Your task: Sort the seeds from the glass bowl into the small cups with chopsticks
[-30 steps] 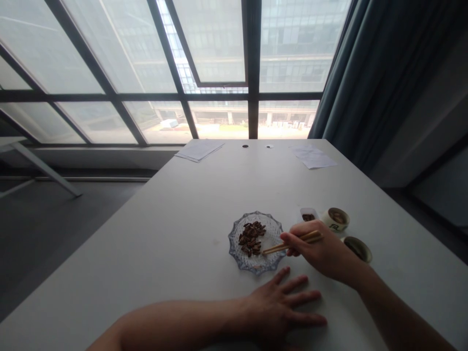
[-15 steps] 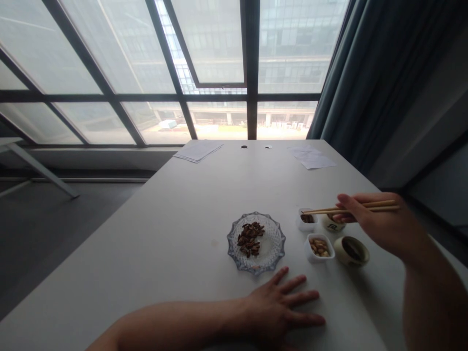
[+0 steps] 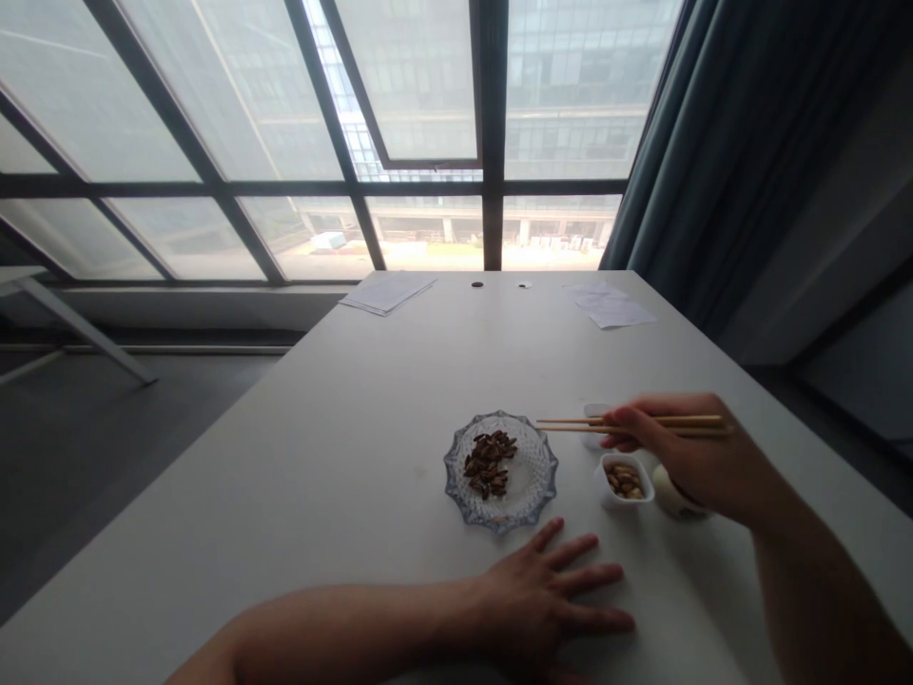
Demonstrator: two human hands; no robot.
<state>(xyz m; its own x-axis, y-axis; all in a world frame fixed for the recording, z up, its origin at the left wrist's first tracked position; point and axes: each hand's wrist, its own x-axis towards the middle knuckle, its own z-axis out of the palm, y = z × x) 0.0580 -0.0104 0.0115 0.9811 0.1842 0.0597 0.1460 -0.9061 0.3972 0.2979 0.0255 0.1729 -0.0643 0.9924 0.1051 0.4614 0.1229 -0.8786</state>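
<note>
My right hand (image 3: 677, 452) holds a pair of wooden chopsticks (image 3: 571, 424), their tips apart over the right rim of a clear glass plate (image 3: 532, 495). Nothing shows between the tips. Dark brown, elongated seeds or nuts (image 3: 489, 464) lie heaped on the plate's left part. Flat on the table, fingers spread, my left hand (image 3: 542, 599) rests just below the plate. Under the right hand are a partly covered white cup (image 3: 595, 413), a white cup of light brown nuts (image 3: 625, 480) and a partly hidden cream bowl (image 3: 674, 499).
The white table (image 3: 342, 457) reaches to the window. Loose paper sheets lie at its far left (image 3: 389, 292) and far right (image 3: 611, 304). Two round cable holes are at the far edge. A dark curtain (image 3: 663, 143) hangs on the right.
My right hand has moved left with the chopsticks, from the small white cup to the glass plate's edge. The tips have spread apart. My left hand has stayed in place.
</note>
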